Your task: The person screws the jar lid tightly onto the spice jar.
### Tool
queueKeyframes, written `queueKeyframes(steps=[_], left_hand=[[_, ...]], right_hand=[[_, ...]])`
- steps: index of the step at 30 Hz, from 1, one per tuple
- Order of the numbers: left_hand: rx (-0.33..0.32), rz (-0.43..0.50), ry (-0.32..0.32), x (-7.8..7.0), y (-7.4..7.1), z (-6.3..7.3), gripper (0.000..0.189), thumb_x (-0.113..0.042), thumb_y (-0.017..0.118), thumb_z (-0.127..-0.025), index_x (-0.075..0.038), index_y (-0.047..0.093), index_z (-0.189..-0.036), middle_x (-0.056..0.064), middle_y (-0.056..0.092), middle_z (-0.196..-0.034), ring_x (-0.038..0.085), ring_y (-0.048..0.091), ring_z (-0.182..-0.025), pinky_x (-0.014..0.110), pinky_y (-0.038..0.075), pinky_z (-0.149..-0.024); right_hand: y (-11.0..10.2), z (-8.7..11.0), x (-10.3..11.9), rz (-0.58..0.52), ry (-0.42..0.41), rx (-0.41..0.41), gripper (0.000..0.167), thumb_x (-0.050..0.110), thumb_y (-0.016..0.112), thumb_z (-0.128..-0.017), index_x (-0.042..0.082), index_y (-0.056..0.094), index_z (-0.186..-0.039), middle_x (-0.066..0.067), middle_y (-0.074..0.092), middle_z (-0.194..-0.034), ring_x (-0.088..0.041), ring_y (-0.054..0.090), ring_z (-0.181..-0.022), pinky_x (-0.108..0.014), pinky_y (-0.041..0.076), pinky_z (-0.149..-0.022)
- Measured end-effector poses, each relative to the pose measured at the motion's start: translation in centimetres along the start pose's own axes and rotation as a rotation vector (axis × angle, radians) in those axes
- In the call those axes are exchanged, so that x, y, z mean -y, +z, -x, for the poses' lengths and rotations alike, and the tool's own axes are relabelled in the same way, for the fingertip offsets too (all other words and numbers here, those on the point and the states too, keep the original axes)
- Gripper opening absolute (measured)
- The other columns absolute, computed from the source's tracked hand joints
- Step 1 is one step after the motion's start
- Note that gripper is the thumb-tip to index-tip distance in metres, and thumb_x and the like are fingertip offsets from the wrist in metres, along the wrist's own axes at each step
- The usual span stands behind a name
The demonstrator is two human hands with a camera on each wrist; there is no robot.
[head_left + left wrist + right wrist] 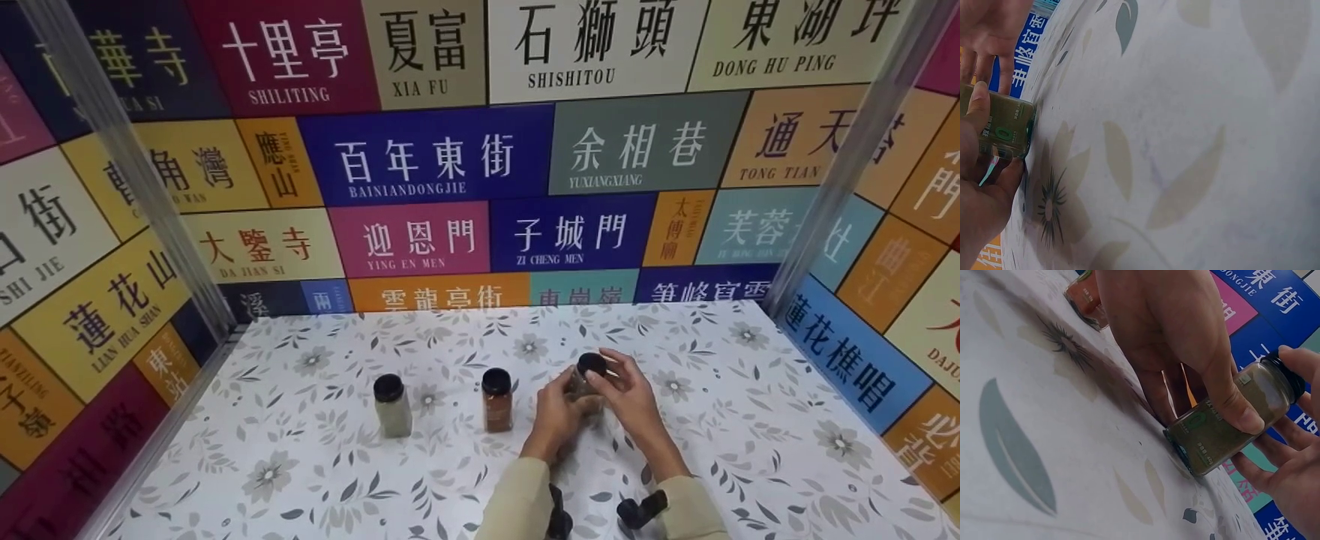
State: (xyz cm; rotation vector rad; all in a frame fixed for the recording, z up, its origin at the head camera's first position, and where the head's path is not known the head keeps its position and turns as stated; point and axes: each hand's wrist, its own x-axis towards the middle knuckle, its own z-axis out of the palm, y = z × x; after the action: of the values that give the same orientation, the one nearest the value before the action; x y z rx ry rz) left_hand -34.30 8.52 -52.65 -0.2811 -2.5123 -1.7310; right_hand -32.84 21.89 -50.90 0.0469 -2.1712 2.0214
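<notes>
A square clear spice jar with brownish-green powder point(1224, 422) and a black lid point(592, 364) stands upright, its base at the tabletop. My left hand point(556, 416) grips the jar's body, the thumb laid across the labelled side in the right wrist view. Up at the top, my right hand point(631, 394) has its thumb on the lid's near side and its fingers curved round behind. The left wrist view shows the jar point(1008, 121) partly covered by the left thumb and fingers.
Left of the hands stands a jar of orange-red powder point(498, 409) with a black lid. Farther left is a jar of pale green powder point(394, 416). A white floral cloth point(315, 480) covers the table, and walls of colourful printed signs point(427, 154) rise behind and beside it.
</notes>
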Motion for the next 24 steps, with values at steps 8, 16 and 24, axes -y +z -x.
queueKeyframes(steps=[8,16,24], left_hand=[[0.011,-0.004,0.026,0.01,0.03,0.13,0.059,-0.023,0.079,-0.085,-0.014,0.059,-0.14,0.004,0.066,-0.135,0.018,0.061,-0.125,0.034,0.049,-0.107],[0.006,0.01,0.021,-0.07,-0.07,0.14,0.061,-0.023,0.079,-0.085,-0.011,0.058,-0.141,0.006,0.068,-0.132,0.016,0.064,-0.12,0.031,0.052,-0.103],[0.01,0.035,-0.013,0.02,-0.09,0.18,0.066,-0.025,0.08,-0.084,-0.01,0.056,-0.143,0.008,0.067,-0.133,0.016,0.062,-0.124,0.034,0.049,-0.107]], right_hand=[[-0.14,0.08,0.18,-0.022,-0.009,0.042,0.045,0.017,0.057,-0.102,0.01,0.05,-0.146,-0.016,0.05,-0.149,0.004,0.062,-0.108,-0.023,0.058,-0.088],[-0.03,-0.07,0.23,0.006,0.016,0.018,0.047,0.019,0.061,-0.1,0.008,0.049,-0.144,-0.014,0.052,-0.147,-0.006,0.058,-0.12,-0.023,0.057,-0.088],[0.1,-0.11,0.07,0.018,0.004,0.007,0.051,0.02,0.066,-0.097,0.006,0.046,-0.142,-0.016,0.051,-0.147,-0.031,0.051,-0.136,-0.016,0.055,-0.088]])
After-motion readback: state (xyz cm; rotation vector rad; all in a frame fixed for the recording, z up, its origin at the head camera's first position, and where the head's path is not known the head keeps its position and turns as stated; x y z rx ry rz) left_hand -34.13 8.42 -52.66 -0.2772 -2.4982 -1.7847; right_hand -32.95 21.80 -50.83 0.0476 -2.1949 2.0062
